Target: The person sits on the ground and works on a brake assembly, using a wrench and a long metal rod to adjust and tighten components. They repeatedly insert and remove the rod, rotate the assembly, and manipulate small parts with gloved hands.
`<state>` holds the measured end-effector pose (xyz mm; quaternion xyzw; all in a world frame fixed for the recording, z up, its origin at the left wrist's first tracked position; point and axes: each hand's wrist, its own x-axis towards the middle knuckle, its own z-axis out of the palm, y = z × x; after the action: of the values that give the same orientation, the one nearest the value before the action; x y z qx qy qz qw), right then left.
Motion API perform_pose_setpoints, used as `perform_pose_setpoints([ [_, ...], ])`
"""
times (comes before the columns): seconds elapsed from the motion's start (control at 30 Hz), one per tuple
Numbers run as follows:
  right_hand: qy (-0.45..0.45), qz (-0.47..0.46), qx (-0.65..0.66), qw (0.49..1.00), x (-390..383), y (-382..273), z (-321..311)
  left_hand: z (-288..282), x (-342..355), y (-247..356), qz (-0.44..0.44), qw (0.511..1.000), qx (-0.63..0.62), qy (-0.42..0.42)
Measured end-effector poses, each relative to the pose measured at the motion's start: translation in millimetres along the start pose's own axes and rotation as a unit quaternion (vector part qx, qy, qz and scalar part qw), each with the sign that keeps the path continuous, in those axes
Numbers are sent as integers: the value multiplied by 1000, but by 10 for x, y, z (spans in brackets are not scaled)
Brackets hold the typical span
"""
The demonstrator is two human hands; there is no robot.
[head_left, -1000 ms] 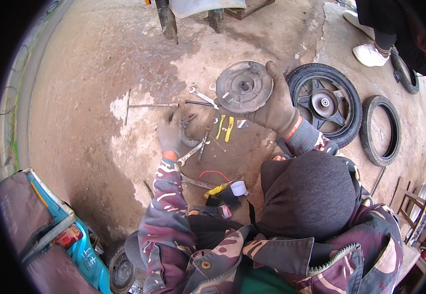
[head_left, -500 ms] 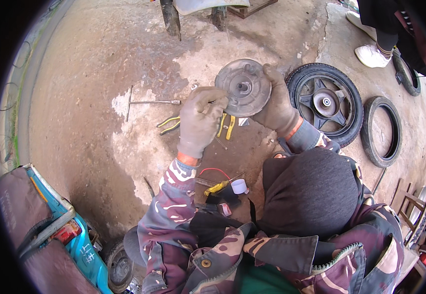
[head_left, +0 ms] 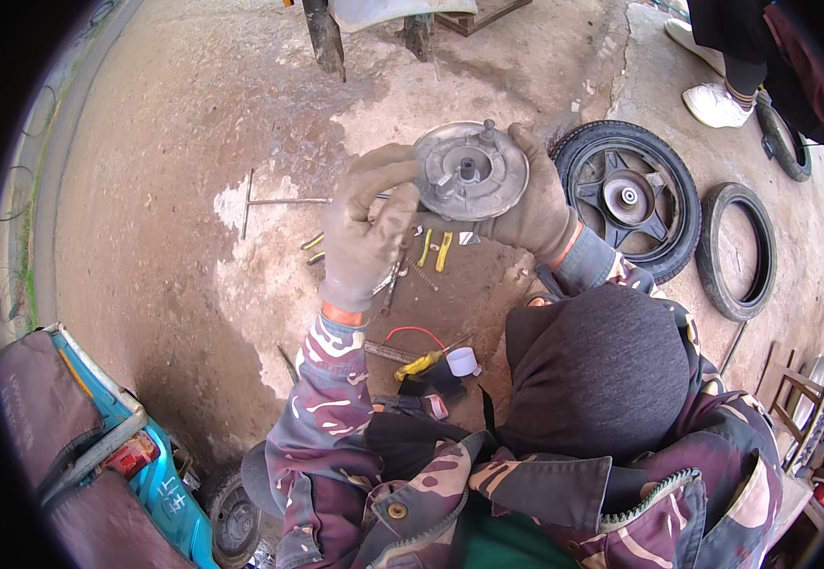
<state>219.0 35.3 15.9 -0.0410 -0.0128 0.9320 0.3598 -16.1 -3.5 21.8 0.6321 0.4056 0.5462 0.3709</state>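
Observation:
A round grey metal brake plate point(head_left: 445, 194) is held up in front of me, its inner face with a central hub and a raised post showing. My right hand point(head_left: 540, 204), in a dirty grey glove, grips its right edge, with the thumb at the upper rim and the fingers underneath. Close to the plate's left edge is my gloved left hand point(head_left: 363, 228), its fingers bent and a gap between thumb and forefinger. Whether the fingertips touch the rim is hard to tell. Yellow-handled pliers point(head_left: 443, 252) and a small coil spring point(head_left: 423, 277) lie on the ground below.
A T-handle wrench point(head_left: 284, 201) lies left of my left hand. To the right are a spoked wheel with tyre point(head_left: 659, 232) and a loose tyre point(head_left: 713, 256). A white roll point(head_left: 462, 360) lies nearer me. Another person's white shoe point(head_left: 715, 106) stands at the upper right.
My left hand has drawn a little left and down from the plate, its fingers opening. The plate has tilted in my right hand, so its raised post shows at the top.

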Motion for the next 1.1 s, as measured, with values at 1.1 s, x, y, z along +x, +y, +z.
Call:
perform_pose_setpoints([
  [1.1, 329, -95, -574, 744, -272, -43, -179, -111, -49, -262, -204, 976, -61, -44],
])
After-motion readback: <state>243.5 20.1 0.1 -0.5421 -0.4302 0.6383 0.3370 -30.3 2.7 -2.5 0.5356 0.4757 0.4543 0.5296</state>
